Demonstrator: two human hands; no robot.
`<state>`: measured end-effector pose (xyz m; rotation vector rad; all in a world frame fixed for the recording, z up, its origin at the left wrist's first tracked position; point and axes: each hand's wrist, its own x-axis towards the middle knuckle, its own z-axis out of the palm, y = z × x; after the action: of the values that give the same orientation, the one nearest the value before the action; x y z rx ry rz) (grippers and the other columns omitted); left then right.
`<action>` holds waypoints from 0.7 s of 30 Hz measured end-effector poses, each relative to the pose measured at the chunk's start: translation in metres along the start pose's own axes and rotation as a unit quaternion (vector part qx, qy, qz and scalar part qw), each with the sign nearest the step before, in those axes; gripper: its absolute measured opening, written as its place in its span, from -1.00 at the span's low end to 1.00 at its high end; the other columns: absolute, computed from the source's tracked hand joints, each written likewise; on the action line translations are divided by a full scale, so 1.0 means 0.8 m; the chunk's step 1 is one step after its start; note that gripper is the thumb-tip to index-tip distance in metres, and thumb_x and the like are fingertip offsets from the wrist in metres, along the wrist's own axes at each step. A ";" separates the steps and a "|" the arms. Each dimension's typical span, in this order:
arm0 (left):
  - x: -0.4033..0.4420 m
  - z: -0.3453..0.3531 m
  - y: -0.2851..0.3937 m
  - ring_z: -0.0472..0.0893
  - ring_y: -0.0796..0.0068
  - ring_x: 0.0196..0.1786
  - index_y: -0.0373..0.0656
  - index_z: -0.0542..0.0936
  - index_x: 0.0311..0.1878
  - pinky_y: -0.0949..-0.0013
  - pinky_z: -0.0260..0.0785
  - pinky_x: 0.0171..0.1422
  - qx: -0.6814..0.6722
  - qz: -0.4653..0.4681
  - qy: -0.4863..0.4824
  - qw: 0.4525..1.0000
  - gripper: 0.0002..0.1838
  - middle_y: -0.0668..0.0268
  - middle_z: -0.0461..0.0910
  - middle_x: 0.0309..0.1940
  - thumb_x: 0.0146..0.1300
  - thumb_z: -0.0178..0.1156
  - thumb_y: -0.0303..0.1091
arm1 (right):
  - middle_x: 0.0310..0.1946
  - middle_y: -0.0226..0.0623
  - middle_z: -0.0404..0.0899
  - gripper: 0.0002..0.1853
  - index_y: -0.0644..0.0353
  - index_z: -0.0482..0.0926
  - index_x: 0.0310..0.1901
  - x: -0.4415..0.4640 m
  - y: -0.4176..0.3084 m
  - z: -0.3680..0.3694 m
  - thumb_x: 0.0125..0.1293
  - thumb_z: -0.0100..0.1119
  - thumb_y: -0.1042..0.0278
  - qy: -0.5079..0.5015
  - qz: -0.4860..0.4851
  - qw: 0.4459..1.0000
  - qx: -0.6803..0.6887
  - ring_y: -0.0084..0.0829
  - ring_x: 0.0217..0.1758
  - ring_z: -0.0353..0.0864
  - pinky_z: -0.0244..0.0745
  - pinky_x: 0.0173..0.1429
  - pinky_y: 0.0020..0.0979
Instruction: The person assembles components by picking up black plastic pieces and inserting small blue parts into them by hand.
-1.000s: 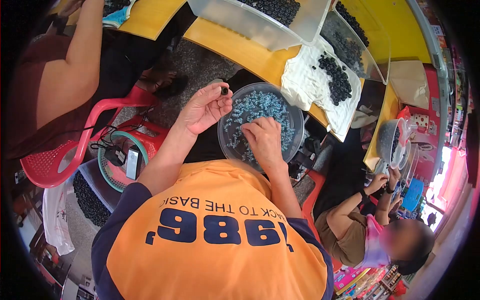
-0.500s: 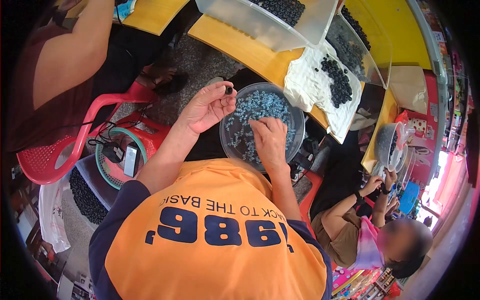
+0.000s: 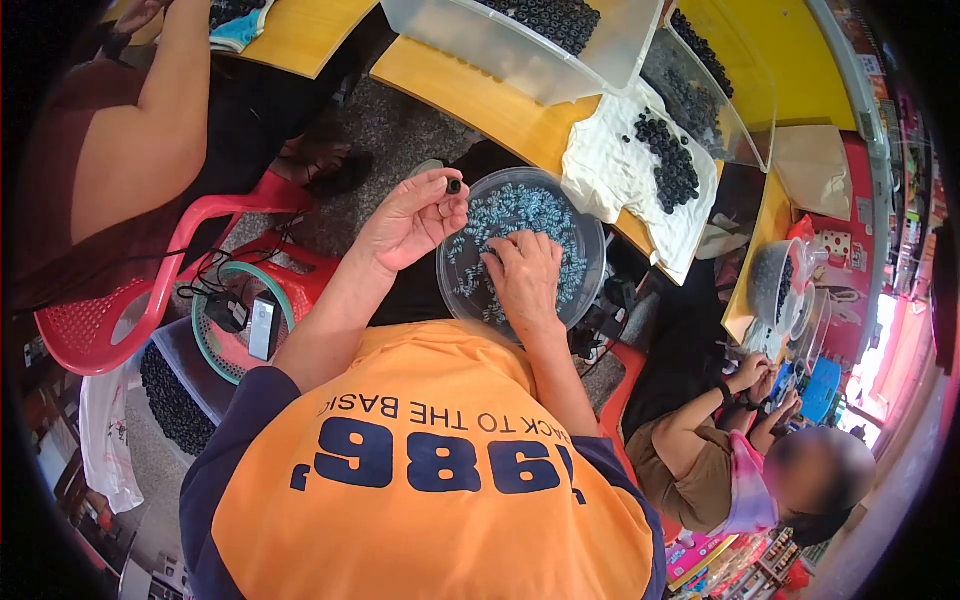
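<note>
My left hand (image 3: 412, 222) is raised at the left rim of a round clear tub (image 3: 598, 262). Its thumb and forefinger pinch a small black ring-shaped piece (image 3: 454, 187), the hole facing me. Many small pale-blue coiled springs (image 3: 535, 208) cover the tub's bottom. Over them, inside the rim, is my right hand (image 3: 528, 278), palm down, with bent fingers and the thumb close to the forefinger. What its fingertips hold, if anything, is too small to make out.
Black rings (image 3: 668, 165) lie on a white cloth (image 3: 600, 165) upon the wooden table (image 3: 470, 95), beside a large clear bin (image 3: 600, 75). Left stand a red chair (image 3: 180, 250) and a green-rimmed basket (image 3: 205, 345) with a phone. Another person (image 3: 690, 460) works at right.
My right hand has shifted left across the springs, its fingers reaching toward the tub's middle. My left hand keeps its pinch on the black piece, nearly still. The person at right has moved their hands.
</note>
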<state>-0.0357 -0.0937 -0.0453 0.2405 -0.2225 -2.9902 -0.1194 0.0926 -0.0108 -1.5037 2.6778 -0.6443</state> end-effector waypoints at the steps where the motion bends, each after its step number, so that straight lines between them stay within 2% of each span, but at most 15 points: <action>1: 0.000 0.001 0.000 0.59 0.37 -0.17 -0.19 0.59 -0.01 0.31 0.49 0.01 0.001 0.000 -0.001 1.000 -0.78 0.24 0.64 -0.20 0.30 0.19 -0.40 | -0.31 -0.36 0.48 -0.79 0.09 0.66 -0.26 -0.001 0.001 0.001 0.01 0.38 0.36 -0.003 -0.002 1.000 0.001 -0.29 -0.16 0.46 0.26 -0.01 -0.27; 4: -0.001 0.007 -0.001 0.62 0.37 -0.16 -0.21 0.59 -0.02 0.32 0.52 0.00 0.012 0.003 -0.002 1.000 -0.78 0.21 0.65 -0.20 0.29 0.20 -0.42 | -0.30 -0.36 0.51 -0.80 0.10 0.66 -0.28 0.000 0.003 -0.006 0.00 0.39 0.39 0.011 -0.007 0.999 0.031 -0.31 -0.18 0.48 0.29 -0.03 -0.29; 6: -0.004 0.016 -0.004 0.66 0.42 -0.14 -0.25 0.60 -0.04 0.40 0.56 -0.02 0.067 0.001 0.014 0.998 -0.81 0.17 0.66 -0.19 0.30 0.18 -0.47 | -0.30 -0.36 0.54 -0.81 0.11 0.65 -0.29 0.002 0.003 -0.019 0.00 0.38 0.43 0.033 -0.013 0.998 0.061 -0.35 -0.22 0.49 0.33 -0.06 -0.31; 7: -0.005 0.021 -0.007 0.67 0.41 -0.12 -0.27 0.61 -0.05 0.42 0.56 -0.02 0.081 -0.002 0.015 0.997 -0.81 0.16 0.67 -0.19 0.29 0.18 -0.51 | -0.31 -0.35 0.57 -0.83 0.13 0.65 -0.29 0.002 0.001 -0.029 0.02 0.37 0.46 0.022 0.083 0.977 0.194 -0.39 -0.27 0.51 0.38 -0.13 -0.36; 8: -0.005 0.026 -0.011 0.67 0.41 -0.12 -0.27 0.61 -0.05 0.42 0.56 -0.02 0.087 -0.001 0.010 0.996 -0.81 0.16 0.67 -0.19 0.29 0.18 -0.51 | -0.32 -0.33 0.61 -0.84 0.15 0.65 -0.30 0.001 0.003 -0.036 0.03 0.36 0.50 0.010 0.176 0.930 0.323 -0.44 -0.32 0.53 0.42 -0.19 -0.42; 9: -0.005 0.030 -0.017 0.67 0.41 -0.12 -0.27 0.61 -0.05 0.41 0.56 -0.02 0.111 0.000 0.022 0.994 -0.81 0.15 0.67 -0.19 0.29 0.17 -0.51 | -0.33 -0.33 0.66 -0.86 0.23 0.66 -0.30 0.002 0.007 -0.040 0.06 0.34 0.59 0.029 0.191 0.910 0.366 -0.57 -0.39 0.51 0.44 -0.30 -0.54; 10: -0.005 0.034 -0.023 0.67 0.40 -0.11 -0.27 0.61 -0.04 0.41 0.56 -0.01 0.135 0.000 0.032 0.990 -0.81 0.15 0.67 -0.20 0.29 0.17 -0.52 | -0.33 -0.33 0.66 -0.86 0.23 0.66 -0.30 0.002 0.011 -0.046 0.06 0.34 0.59 0.037 0.189 0.911 0.366 -0.57 -0.39 0.51 0.44 -0.30 -0.54; 12: -0.003 0.043 -0.035 0.67 0.39 -0.13 -0.28 0.61 -0.05 0.41 0.56 0.00 0.150 -0.004 0.042 0.988 -0.81 0.14 0.67 -0.19 0.28 0.18 -0.53 | -0.30 -0.36 0.66 -0.85 0.28 0.66 -0.30 0.004 0.015 -0.060 0.06 0.34 0.64 0.060 0.235 0.808 0.536 -0.64 -0.33 0.52 0.45 -0.23 -0.59; 16: -0.001 0.069 -0.056 0.69 0.40 -0.20 -0.29 0.62 -0.06 0.42 0.59 -0.04 0.194 -0.009 0.096 0.976 -0.81 0.11 0.68 -0.20 0.26 0.18 -0.56 | -0.26 -0.30 0.68 -0.86 0.33 0.67 -0.29 0.013 0.012 -0.078 0.09 0.33 0.68 0.124 0.208 0.768 0.593 -0.61 -0.25 0.59 0.48 -0.16 -0.63; 18: -0.002 0.078 -0.061 0.69 0.41 -0.21 -0.29 0.62 -0.06 0.41 0.59 -0.05 0.220 -0.016 0.114 0.969 -0.81 0.13 0.68 -0.21 0.26 0.19 -0.55 | -0.26 -0.28 0.68 -0.85 0.32 0.67 -0.28 0.016 0.007 -0.083 0.07 0.34 0.67 0.135 0.197 0.775 0.586 -0.55 -0.23 0.61 0.48 -0.13 -0.57; 20: 0.000 0.081 -0.066 0.70 0.42 -0.23 -0.28 0.63 -0.06 0.40 0.60 -0.06 0.219 -0.019 0.115 0.969 -0.81 0.15 0.68 -0.22 0.26 0.19 -0.55 | -0.27 -0.27 0.69 -0.83 0.29 0.68 -0.28 0.018 0.004 -0.085 0.05 0.34 0.65 0.133 0.134 0.875 0.446 -0.48 -0.21 0.62 0.47 -0.08 -0.51; 21: 0.000 0.084 -0.068 0.69 0.43 -0.23 -0.29 0.63 -0.07 0.39 0.60 -0.06 0.216 -0.020 0.124 0.968 -0.81 0.16 0.68 -0.23 0.26 0.20 -0.55 | -0.28 -0.23 0.66 -0.82 0.33 0.67 -0.27 0.018 0.004 -0.081 0.05 0.32 0.71 0.145 0.116 0.880 0.436 -0.51 -0.21 0.58 0.46 -0.12 -0.54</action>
<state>-0.0536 -0.0316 0.0119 0.6623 -0.8468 -2.8730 -0.1430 0.1049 0.0504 -0.8594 2.1075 -1.8289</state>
